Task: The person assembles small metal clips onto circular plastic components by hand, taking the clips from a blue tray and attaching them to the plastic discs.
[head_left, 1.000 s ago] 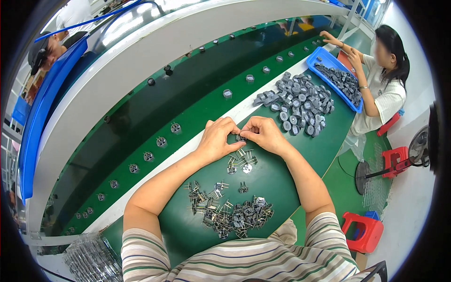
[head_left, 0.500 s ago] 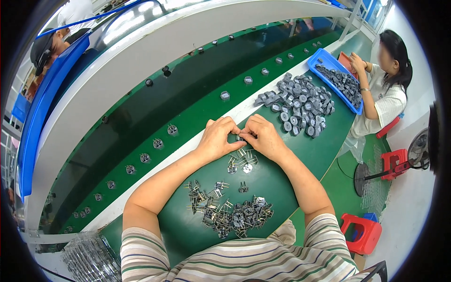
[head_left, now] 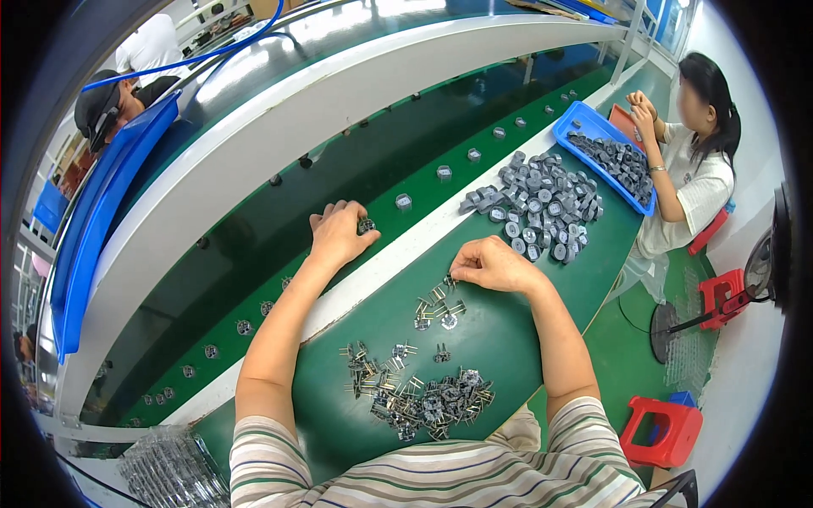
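My left hand (head_left: 339, 234) is over the green belt beyond the table's white edge. Its fingers and thumb pinch a small round dark component (head_left: 366, 226). Over the table, my right hand (head_left: 500, 264) is closed, fingertips together at a small pronged metal part (head_left: 450, 280). Just below those fingertips lie a few loose pronged parts (head_left: 436, 296). A larger heap of the same pronged parts (head_left: 432, 398) is nearer my body, with one part (head_left: 442, 353) standing apart from it.
Grey round caps (head_left: 542, 199) are piled at the right, beside a blue tray (head_left: 584, 127) of smaller grey pieces. Components (head_left: 403, 201) sit spaced along the belt (head_left: 339, 279). A co-worker (head_left: 699, 161) sits at the far right. Clear plastic trays (head_left: 165, 466) are stacked at lower left.
My hands were together over the table; they are now apart. The left moved left onto the belt with a component, the right slightly right and nearer. Belt components have shifted.
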{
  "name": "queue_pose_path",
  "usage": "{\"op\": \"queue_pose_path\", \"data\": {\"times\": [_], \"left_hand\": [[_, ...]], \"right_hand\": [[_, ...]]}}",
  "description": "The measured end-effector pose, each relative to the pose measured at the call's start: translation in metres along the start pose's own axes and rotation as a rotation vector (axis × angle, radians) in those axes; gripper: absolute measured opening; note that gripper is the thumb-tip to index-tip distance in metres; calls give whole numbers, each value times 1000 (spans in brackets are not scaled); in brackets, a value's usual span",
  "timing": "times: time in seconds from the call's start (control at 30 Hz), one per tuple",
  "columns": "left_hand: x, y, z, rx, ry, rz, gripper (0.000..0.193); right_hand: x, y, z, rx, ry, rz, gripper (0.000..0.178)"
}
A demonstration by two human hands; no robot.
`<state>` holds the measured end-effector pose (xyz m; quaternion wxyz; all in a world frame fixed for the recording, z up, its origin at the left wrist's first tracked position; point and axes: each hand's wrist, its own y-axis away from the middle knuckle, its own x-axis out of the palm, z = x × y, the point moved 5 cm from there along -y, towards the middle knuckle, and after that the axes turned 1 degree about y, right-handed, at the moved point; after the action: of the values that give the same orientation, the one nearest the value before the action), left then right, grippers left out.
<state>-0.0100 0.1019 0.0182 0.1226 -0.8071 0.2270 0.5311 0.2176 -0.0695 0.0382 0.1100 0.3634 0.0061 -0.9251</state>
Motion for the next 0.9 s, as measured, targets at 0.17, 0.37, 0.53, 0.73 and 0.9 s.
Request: {"op": "queue_pose_path", "data": {"times": [0.17, 0.37, 0.53, 0.73, 0.9], "left_hand": [[12, -4, -55, 439, -169, -345, 56], [16, -17, -56, 498, -150, -359, 25], [15, 8, -91, 521, 424, -92, 27], [47, 25, -97, 587, 544, 33, 38], [57, 25, -92, 554, 456, -19, 35]], "right_hand": [[-9, -1, -9, -6, 60, -158, 17], [-3, -2, 11, -114, -6, -6, 15], [-4, -1, 0, -90, 53, -30, 16], [4, -2, 5, -212, 30, -26, 19], [-12, -8, -13, -70, -208, -303, 12]]}}
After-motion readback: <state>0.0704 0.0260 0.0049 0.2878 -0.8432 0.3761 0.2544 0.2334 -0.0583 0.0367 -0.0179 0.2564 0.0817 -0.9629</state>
